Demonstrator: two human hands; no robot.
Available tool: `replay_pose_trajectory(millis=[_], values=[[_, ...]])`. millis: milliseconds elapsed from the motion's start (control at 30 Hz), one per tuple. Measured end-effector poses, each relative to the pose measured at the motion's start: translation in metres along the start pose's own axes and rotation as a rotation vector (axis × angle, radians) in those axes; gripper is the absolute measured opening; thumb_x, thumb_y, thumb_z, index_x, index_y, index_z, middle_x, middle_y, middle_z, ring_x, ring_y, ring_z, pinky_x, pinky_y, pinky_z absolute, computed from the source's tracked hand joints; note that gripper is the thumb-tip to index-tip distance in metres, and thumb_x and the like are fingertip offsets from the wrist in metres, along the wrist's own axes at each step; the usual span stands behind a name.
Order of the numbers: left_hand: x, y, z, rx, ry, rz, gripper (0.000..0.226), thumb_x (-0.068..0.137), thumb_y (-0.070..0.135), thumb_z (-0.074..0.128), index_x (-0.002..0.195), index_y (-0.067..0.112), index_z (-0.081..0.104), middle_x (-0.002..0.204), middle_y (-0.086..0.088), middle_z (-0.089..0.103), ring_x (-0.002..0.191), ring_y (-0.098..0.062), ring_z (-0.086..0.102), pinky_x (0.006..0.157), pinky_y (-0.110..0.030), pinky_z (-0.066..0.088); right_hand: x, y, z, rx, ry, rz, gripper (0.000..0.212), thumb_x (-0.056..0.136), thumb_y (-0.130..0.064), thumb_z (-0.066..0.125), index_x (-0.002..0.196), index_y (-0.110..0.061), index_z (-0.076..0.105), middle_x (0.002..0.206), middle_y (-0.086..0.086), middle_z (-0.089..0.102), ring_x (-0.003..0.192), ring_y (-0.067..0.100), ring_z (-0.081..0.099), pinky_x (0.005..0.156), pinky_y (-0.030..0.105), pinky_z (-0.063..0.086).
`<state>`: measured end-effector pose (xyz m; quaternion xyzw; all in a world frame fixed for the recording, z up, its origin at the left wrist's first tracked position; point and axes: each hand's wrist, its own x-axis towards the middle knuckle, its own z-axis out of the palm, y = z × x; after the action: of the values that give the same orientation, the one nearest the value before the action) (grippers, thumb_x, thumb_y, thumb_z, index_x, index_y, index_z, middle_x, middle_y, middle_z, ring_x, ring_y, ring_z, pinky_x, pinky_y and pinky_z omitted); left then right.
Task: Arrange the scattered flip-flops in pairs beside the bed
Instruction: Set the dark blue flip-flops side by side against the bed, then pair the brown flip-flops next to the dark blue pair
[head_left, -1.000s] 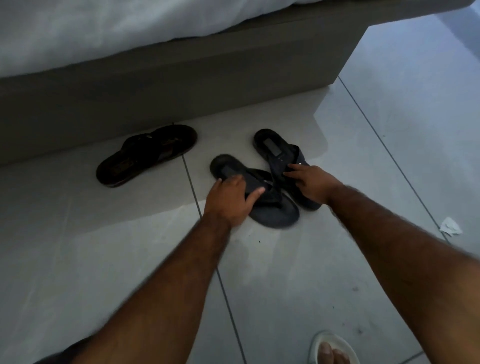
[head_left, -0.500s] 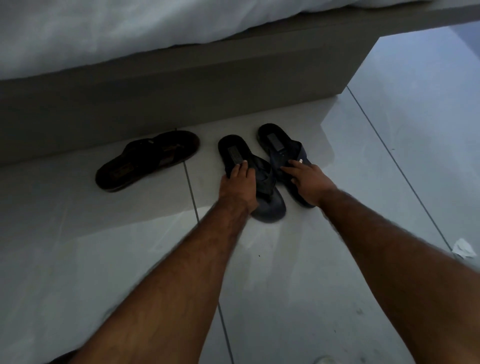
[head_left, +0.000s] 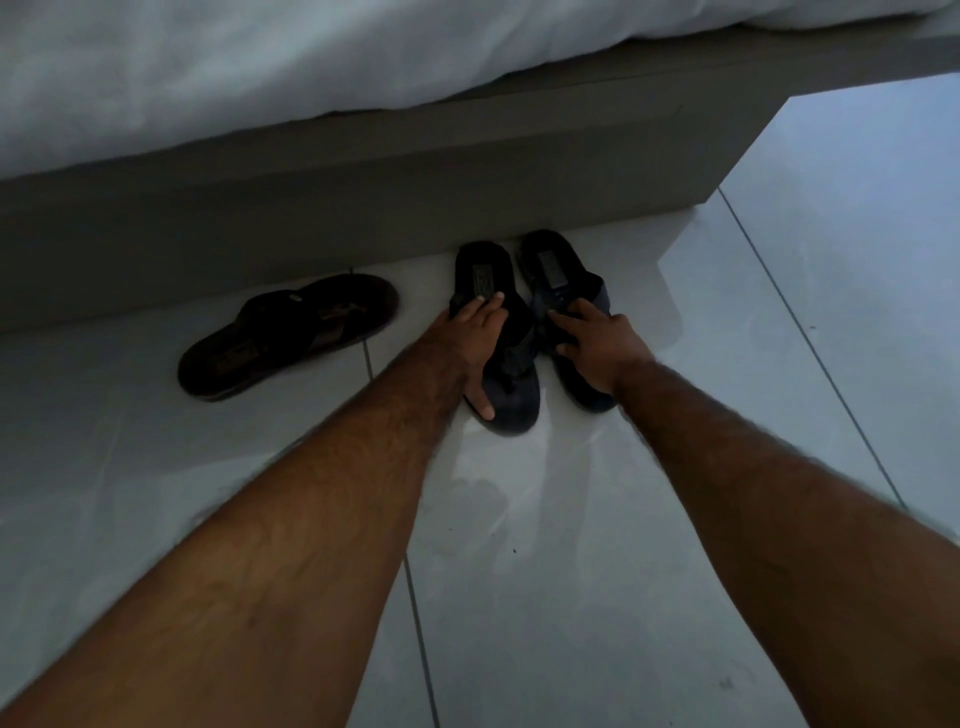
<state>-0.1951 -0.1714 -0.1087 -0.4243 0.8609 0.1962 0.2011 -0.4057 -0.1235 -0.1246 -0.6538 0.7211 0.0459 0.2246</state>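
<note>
Two dark blue flip-flops lie side by side on the tiled floor, heels almost touching the bed base (head_left: 467, 171). My left hand (head_left: 470, 345) grips the left blue flip-flop (head_left: 485, 273) across its strap and side. My right hand (head_left: 597, 345) presses on the strap of the right blue flip-flop (head_left: 550, 265). To the left, dark brown flip-flops (head_left: 288, 335) lie stacked or overlapping, angled toward the bed; I cannot tell whether it is one or two.
The bed base runs across the top of the view, with white bedding (head_left: 311, 67) hanging over it. Glossy grey floor tiles (head_left: 519, 545) spread in front and to the right, past the bed's corner (head_left: 727, 171).
Both hands have slid the blue flip-flops toward the bed. The left one, first angled across the other, now lies parallel beside it. The brown footwear stayed put.
</note>
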Motion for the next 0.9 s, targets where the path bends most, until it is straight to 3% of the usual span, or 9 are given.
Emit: replay_pose_trajectory(millis=[133,267,700,833,900], values=[[-0.002,0.007,-0.004,0.018,-0.026,-0.035,0.158,0.042,0.047,0.097,0.157,0.011,-0.005,0.166,-0.002,-0.016,0.154,-0.024,-0.007,0.122,-0.056,0.009,-0.001,-0.004,0.000,-0.011,0.032,0.030,0.058,0.096,-0.034,0.051,0.150,-0.024,0.033,0.159,-0.001,0.028,0.125,0.044,0.044,0.108,0.044,0.038],[-0.009,0.020,-0.004,0.043,-0.023,-0.103,0.151,0.045,0.042,0.097,0.158,0.013,0.000,0.167,0.001,-0.013,0.154,-0.023,-0.006,0.117,-0.067,0.010,-0.003,-0.001,0.006,0.003,0.002,0.019,0.053,0.097,-0.034,0.048,0.148,-0.022,0.038,0.161,0.001,0.030,0.136,0.039,0.040,0.113,0.042,0.032],[-0.042,0.026,0.034,-0.015,0.005,-0.028,0.145,0.051,0.048,0.093,0.159,0.013,0.002,0.167,-0.002,-0.012,0.154,-0.025,-0.002,0.119,-0.056,0.017,-0.052,-0.016,0.015,-0.055,-0.070,-0.002,0.052,0.099,-0.030,0.045,0.149,-0.019,0.036,0.162,0.005,0.026,0.143,0.033,0.035,0.116,0.039,0.024],[-0.044,0.031,0.029,0.028,-0.032,-0.049,0.146,0.052,0.051,0.092,0.159,0.016,-0.002,0.166,-0.001,-0.016,0.154,-0.026,-0.009,0.115,-0.068,0.010,-0.056,-0.041,-0.013,-0.065,-0.128,0.123,0.050,0.092,-0.033,0.047,0.140,-0.022,0.046,0.148,0.011,0.046,0.129,0.038,0.050,0.107,0.047,0.042],[-0.053,0.032,0.030,-0.021,0.008,-0.072,0.141,0.057,0.050,0.090,0.159,0.021,-0.004,0.165,0.000,-0.020,0.153,-0.028,-0.014,0.115,-0.070,0.006,-0.061,-0.062,-0.032,-0.144,-0.056,0.213,0.053,0.089,-0.037,0.050,0.139,-0.020,0.045,0.140,0.014,0.048,0.122,0.040,0.055,0.098,0.048,0.045]])
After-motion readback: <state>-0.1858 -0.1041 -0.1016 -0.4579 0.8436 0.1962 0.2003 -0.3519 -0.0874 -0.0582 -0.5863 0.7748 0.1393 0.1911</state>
